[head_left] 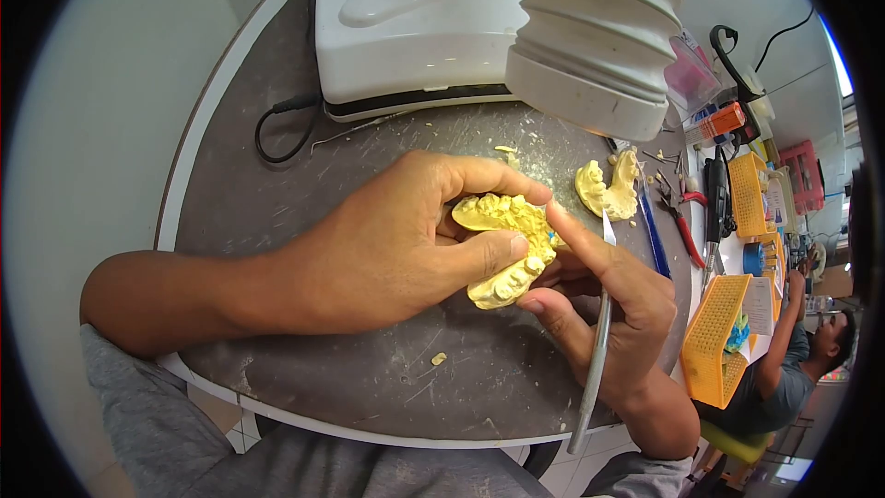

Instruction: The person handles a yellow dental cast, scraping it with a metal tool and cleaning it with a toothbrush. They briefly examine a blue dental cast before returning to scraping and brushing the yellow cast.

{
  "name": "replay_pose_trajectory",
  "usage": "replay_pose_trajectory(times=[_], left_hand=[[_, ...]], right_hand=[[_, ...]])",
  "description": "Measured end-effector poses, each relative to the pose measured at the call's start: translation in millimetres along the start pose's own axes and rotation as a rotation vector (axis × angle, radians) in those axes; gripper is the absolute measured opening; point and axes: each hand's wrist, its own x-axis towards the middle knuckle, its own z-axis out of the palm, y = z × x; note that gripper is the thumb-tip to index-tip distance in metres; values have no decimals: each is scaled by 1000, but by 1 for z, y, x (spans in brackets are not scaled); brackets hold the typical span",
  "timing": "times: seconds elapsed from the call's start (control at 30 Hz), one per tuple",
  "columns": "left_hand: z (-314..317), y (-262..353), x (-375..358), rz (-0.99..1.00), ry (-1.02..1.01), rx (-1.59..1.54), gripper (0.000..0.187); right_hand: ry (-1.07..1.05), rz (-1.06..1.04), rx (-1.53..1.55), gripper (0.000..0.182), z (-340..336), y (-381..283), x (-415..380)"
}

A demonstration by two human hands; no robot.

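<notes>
A yellow plaster dental model (498, 290) is held above the bench in front of me. My left hand (406, 235) grips it from the left, thumb across its middle and index finger along the far edge. My right hand (613, 300) touches the model's right side with index finger and thumb. Held in that same hand is a metal knife (595, 364), its pale blade pointing away from me and its handle toward the bench's front edge. A second, paler dental model (613, 189) lies on the bench beyond my right hand.
A white suction hose (595, 46) hangs over the bench beside a white machine (415, 28). Red-handled pliers (680, 226), a blue tool (653, 231) and yellow baskets (714, 341) are at right. Plaster crumbs (438, 359) dot the dark bench (277, 212). Another person (784, 369) sits at far right.
</notes>
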Motion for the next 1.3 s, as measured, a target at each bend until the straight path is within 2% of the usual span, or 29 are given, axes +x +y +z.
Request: replay_pose_trajectory(times=[0.57, 0.67, 0.83, 0.87, 0.93, 1.0, 1.07, 1.1, 1.17, 1.2, 1.27, 1.3], left_hand=[[5, 1, -3, 19, 62, 26, 44], [6, 4, -5, -27, 61, 5, 48], [9, 6, -9, 75, 35, 149, 64], [9, 7, -11, 82, 1, 158, 64], [13, 13, -12, 4, 73, 151, 65], [19, 8, -14, 44, 193, 164, 59], [21, 7, -13, 63, 206, 137, 58], [21, 8, -11, 58, 209, 116, 58], [20, 8, -10, 47, 222, 135, 58], [20, 8, -9, 53, 192, 149, 58], [21, 10, -9, 48, 262, 179, 59], [22, 11, -10, 44, 257, 203, 60]], right_hand=[[10, 8, -33, 65, 1, 0, -1], [12, 11, -36, 64, 1, 1, -1], [-18, 52, -31, 63, -4, -1, -3], [6, 68, 10, 58, -2, 0, -5], [-28, 47, -31, 54, -9, -4, -5], [26, -67, -58, 52, -10, -1, -7], [158, -139, -3, 31, -5, -1, -7], [201, -120, -38, 31, -3, 1, -7], [282, -246, 47, 17, 0, 3, -9], [310, -242, 29, 17, -2, -1, -11], [300, -130, 77, 19, -3, -12, -14], [292, -172, 39, 26, -1, -8, -15]])
